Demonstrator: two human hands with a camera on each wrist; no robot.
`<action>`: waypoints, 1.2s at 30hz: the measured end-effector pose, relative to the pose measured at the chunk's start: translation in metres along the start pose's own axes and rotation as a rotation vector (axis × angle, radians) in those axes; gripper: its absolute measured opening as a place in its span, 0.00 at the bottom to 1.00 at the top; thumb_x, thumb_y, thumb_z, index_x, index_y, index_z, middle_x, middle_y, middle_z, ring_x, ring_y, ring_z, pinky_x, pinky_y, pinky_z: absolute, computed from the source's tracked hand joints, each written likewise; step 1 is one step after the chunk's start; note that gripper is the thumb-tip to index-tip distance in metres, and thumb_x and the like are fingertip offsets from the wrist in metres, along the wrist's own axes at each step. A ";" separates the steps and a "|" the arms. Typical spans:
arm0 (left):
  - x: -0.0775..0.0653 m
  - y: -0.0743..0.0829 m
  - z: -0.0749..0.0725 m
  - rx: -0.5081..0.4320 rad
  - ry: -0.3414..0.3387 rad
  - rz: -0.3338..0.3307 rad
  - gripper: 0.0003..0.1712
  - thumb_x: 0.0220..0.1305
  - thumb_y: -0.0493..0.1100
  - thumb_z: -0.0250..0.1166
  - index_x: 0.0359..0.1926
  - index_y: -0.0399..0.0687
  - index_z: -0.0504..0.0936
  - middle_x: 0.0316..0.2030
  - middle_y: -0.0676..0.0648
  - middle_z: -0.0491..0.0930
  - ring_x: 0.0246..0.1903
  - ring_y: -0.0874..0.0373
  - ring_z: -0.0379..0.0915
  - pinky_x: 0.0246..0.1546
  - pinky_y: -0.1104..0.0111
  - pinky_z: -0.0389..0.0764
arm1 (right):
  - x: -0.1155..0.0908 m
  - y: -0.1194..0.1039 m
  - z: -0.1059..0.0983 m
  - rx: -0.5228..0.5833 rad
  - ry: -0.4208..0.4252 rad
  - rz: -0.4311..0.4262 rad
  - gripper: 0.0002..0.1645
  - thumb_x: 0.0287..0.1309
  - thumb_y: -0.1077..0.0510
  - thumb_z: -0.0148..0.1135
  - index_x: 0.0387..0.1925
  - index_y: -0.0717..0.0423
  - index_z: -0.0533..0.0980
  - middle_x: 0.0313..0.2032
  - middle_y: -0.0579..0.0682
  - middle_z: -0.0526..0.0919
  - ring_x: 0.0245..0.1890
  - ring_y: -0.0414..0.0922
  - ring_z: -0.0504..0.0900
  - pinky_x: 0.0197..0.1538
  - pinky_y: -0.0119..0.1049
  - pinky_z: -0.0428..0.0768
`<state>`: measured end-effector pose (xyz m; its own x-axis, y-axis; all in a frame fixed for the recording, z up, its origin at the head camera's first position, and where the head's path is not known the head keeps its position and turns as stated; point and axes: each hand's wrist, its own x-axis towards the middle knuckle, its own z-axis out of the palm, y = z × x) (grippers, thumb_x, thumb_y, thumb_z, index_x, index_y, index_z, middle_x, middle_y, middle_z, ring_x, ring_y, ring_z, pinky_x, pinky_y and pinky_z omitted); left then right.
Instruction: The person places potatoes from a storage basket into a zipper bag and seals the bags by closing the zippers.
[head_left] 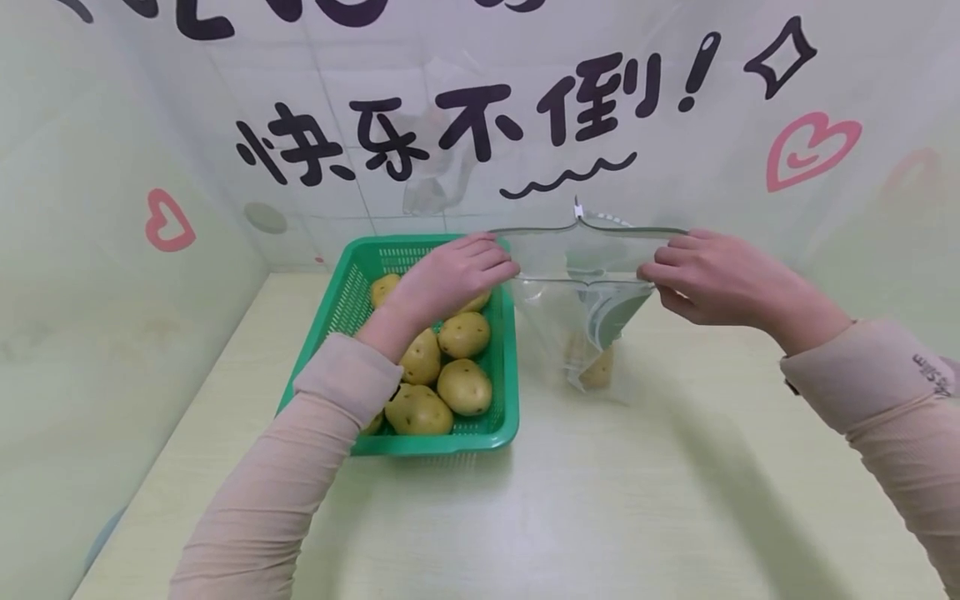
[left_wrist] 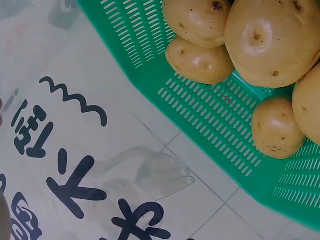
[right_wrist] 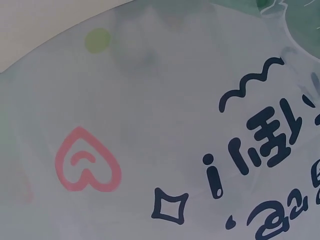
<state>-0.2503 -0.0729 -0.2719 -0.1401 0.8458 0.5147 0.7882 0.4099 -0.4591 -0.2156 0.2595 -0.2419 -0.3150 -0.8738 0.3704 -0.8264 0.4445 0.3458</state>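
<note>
Left grip [head_left: 450, 279], fingers closed, pinches a clear bag [head_left: 611, 312] at its mouth's 9 o'clock | right grip [head_left: 716, 275] pinches 3 o'clock | bag at 3 o'clock from green basket [head_left: 512, 367], potato [head_left: 597, 369] showing through

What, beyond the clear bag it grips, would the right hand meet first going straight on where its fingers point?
Probably the left hand, gripping the other side of the clear bag; the right hand points across the bag's mouth, though depth is unclear.
</note>
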 end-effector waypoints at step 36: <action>-0.012 0.004 -0.009 -0.027 0.128 -0.067 0.20 0.54 0.27 0.56 0.47 0.42 0.82 0.48 0.42 0.83 0.49 0.48 0.78 0.55 0.61 0.79 | 0.007 -0.011 0.020 -0.020 0.076 -0.028 0.15 0.39 0.73 0.64 0.32 0.57 0.76 0.22 0.49 0.78 0.23 0.47 0.74 0.27 0.40 0.75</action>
<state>-0.2405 -0.0843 -0.2732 -0.1168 0.7654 0.6329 0.7958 0.4534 -0.4014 -0.2177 0.2448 -0.2601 -0.2552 -0.8688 0.4244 -0.8247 0.4247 0.3735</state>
